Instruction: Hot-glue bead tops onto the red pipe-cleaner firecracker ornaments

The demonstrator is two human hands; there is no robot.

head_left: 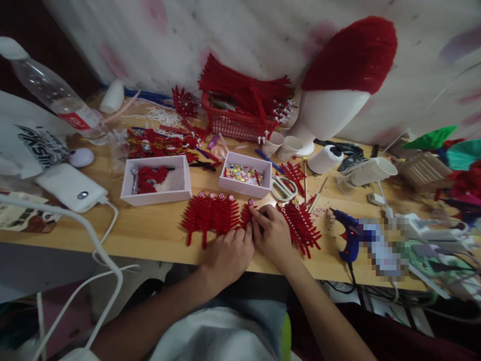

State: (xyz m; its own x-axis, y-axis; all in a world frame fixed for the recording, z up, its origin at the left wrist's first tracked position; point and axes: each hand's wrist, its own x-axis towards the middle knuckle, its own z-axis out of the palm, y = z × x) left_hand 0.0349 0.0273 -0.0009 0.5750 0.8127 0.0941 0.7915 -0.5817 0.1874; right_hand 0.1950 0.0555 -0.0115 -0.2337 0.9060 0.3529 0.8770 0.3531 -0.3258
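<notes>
Beneath hands [230, 253] [273, 233]: red sprig [245, 214], bead-end [251, 202] wallward

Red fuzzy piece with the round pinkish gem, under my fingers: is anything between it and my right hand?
Nothing visible stands between them: your right hand seems to rest directly on the red fuzzy piece, partly hiding it.

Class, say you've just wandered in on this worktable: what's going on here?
A person has both hands, left and right, at a small red fuzzy piece with a round ornament at its top; the fingers hide whether it is gripped or pressed. Similar red pieces lie to the left, and beaded ones to the right. Farther right is a blue glue gun.
</notes>
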